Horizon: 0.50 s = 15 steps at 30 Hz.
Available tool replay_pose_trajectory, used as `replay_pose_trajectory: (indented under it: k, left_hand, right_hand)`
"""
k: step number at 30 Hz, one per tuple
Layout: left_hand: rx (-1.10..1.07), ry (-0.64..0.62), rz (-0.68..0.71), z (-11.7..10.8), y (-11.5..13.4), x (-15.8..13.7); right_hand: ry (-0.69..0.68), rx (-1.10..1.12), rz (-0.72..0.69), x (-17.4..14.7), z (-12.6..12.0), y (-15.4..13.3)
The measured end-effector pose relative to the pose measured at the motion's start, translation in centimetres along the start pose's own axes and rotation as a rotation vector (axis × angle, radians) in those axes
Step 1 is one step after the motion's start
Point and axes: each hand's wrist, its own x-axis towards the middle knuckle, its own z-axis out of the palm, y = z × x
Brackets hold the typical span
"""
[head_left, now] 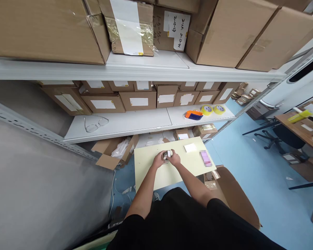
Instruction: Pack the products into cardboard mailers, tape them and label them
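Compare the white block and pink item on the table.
Colour: the white block is plain white; the pink item is pink-purple and pixelated, its detail unreadable.
Pose: the white block is longer side to side; the pink item is longer front to back.
Place: the white block sits nearer the right hand than the pink item.
Shared: both lie unheld on the table.

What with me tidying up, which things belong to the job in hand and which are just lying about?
Probably in the job:
small object between left hand and right hand
pale table beneath

Probably just lying about, on the middle shelf:
eyeglasses
yellow tape rolls
orange-blue item
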Motion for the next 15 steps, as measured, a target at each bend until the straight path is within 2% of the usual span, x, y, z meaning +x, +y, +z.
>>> replay_pose_trajectory:
  k: [2,6,9,13,15]
  left_hand:
    - [0.022,-0.005,-0.012,-0.1,-0.2,0.1]
    - [0.032,-0.008,-0.030,-0.3,-0.5,0.2]
    - [0.029,-0.004,-0.034,-0.2,-0.6,0.2]
    - [0.010,0.019,-0.044,0.1,-1.0,0.3]
    - [0.009,0.021,-0.055,0.1,-1.2,0.4]
  right_hand:
    - [0.018,0.041,0.001,0.3,0.0,0.3]
    - [-0.010,0.311,0.044,0.6,0.3,2.2]
    - [-0.005,0.437,0.016,0.6,0.7,3.5]
    - [0.173,0.276,-0.125,0.7,0.8,3.4]
    - [0.186,0.156,-0.170,1.0,0.4,2.7]
